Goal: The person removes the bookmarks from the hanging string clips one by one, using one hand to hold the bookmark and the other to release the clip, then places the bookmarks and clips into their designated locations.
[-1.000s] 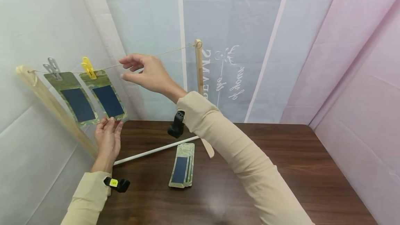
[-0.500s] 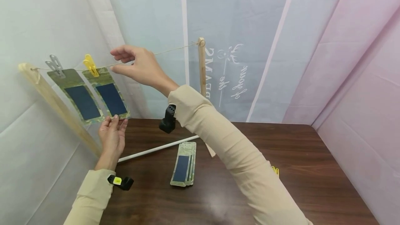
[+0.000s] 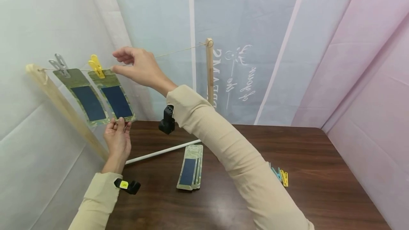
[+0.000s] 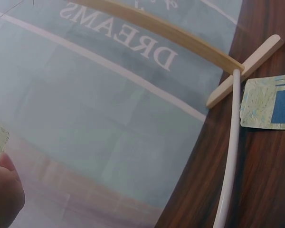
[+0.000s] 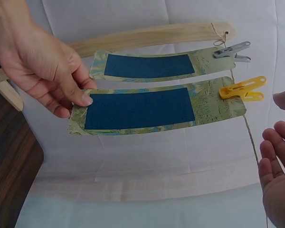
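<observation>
My left hand (image 3: 117,143) pinches the lower end of a patterned card with a dark blue panel (image 3: 116,100). A yellow clothespin (image 3: 96,67) clips that card's top to a thin string (image 3: 180,50). Beside it on the left, a matching card (image 3: 89,103) hangs from a grey clothespin (image 3: 60,66). My right hand (image 3: 140,66) is raised by the string, just right of the yellow clothespin, fingers loosely bent. In the right wrist view a gap separates the right hand (image 5: 280,156) from the yellow clothespin (image 5: 243,89), and nothing is between its fingers.
Wooden posts, left (image 3: 64,105) and right (image 3: 210,70), hold up the string, with a white rod (image 3: 163,151) low between them. A stack of similar cards (image 3: 188,171) lies on the dark table (image 3: 306,152). Blue (image 3: 276,173) and yellow clothespins (image 3: 284,178) lie near the right sleeve.
My right hand has moved left along the string, closer to the yellow clothespin. The left hand keeps its pinch on the card. Clothespins on the table have come into view beside the right sleeve.
</observation>
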Available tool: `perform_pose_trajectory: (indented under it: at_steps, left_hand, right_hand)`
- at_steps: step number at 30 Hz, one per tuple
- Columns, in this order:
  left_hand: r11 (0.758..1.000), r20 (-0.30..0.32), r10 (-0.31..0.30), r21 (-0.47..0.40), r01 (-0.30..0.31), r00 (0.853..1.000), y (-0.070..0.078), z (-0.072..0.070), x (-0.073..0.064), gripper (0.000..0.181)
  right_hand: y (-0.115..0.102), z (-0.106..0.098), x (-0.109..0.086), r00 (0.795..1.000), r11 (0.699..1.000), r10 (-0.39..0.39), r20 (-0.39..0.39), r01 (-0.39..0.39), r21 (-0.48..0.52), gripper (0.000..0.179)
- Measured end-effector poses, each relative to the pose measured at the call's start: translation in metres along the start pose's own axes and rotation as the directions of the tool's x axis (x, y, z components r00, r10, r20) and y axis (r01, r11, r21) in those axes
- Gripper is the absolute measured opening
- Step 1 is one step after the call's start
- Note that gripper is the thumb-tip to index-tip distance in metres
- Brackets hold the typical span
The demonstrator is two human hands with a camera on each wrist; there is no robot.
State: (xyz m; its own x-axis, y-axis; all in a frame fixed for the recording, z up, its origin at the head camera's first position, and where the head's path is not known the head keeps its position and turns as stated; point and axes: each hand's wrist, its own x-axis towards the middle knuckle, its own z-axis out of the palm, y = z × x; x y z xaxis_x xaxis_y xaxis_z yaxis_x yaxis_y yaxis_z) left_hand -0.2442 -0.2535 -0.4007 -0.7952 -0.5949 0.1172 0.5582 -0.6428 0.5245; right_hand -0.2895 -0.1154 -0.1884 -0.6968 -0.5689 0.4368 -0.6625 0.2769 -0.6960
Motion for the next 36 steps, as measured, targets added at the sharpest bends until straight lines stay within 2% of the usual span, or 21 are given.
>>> perform_pose_trajectory:
  at_steps: [4,11,23,27,36]
  left_hand:
    - [1.0,0.002,0.031,-0.001,-0.031,1.0,-0.001,0.0,-0.001,0.016]
    - [0.997,-0.001,0.029,0.075,-0.029,1.0,-0.001,-0.004,-0.003,0.014]
    - [0.996,0.005,0.066,0.056,-0.066,0.998,0.003,-0.003,-0.003,0.014]
    - [0.997,0.008,0.059,0.043,-0.059,0.998,0.004,-0.002,-0.004,0.014]
    - [0.997,0.022,0.047,0.061,-0.048,0.999,0.006,0.0,-0.009,0.013]
  right_hand:
    - [0.001,0.002,0.003,1.0,1.0,-0.01,-0.002,0.01,-0.023,0.04]
    - [0.0,0.009,0.012,1.0,0.999,-0.007,0.022,0.008,-0.041,0.041]
    - [-0.011,0.027,0.02,0.999,0.999,0.04,-0.008,-0.04,-0.028,0.04]
    - [-0.012,0.029,0.019,0.999,0.999,0.039,-0.021,-0.039,-0.004,0.037]
    - [-0.014,0.028,0.017,0.999,0.999,-0.018,-0.039,0.019,0.027,0.028]
